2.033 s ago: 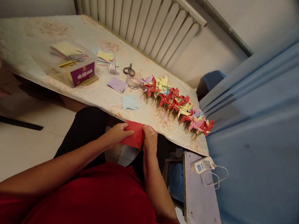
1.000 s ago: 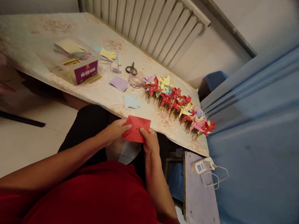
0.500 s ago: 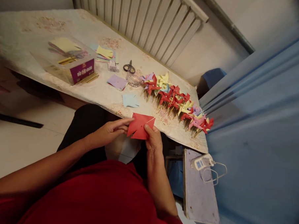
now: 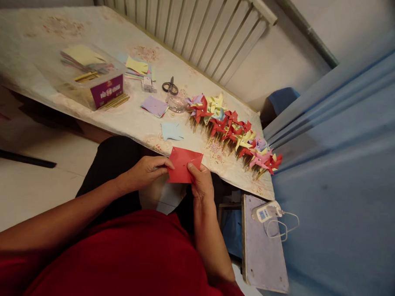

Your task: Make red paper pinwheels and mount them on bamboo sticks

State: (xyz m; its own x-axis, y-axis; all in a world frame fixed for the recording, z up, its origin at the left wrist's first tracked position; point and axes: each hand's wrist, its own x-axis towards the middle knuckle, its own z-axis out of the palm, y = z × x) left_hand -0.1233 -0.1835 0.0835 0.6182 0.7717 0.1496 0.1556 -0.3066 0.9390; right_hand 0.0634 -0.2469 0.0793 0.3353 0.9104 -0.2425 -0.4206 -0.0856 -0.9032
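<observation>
A square of red paper (image 4: pixel 181 164) with a small dark hole near its middle is held over my lap, just in front of the table edge. My right hand (image 4: pixel 201 182) grips its right side, thumb on top. At the left edge, my left hand (image 4: pixel 152 170) pinches the paper between thumb and fingers. Beyond it on the table lies a light blue paper piece (image 4: pixel 171 131) with cut corners. Purple paper pieces (image 4: pixel 154 106) lie in a small stack farther back.
Several paper pinwheels (image 4: pixel 231 127) stand in rows on the right of the table. Scissors (image 4: pixel 170 86) lie behind a clear dish (image 4: pixel 177 103). A plastic box (image 4: pixel 106 91) with papers and sticks stands left. A power strip (image 4: pixel 266 211) rests on a stool (image 4: pixel 266 260) at right.
My left fingers have closed onto the left edge of the red paper, where they were more stretched out before. The paper's cut slits, plain before, are now hardly visible.
</observation>
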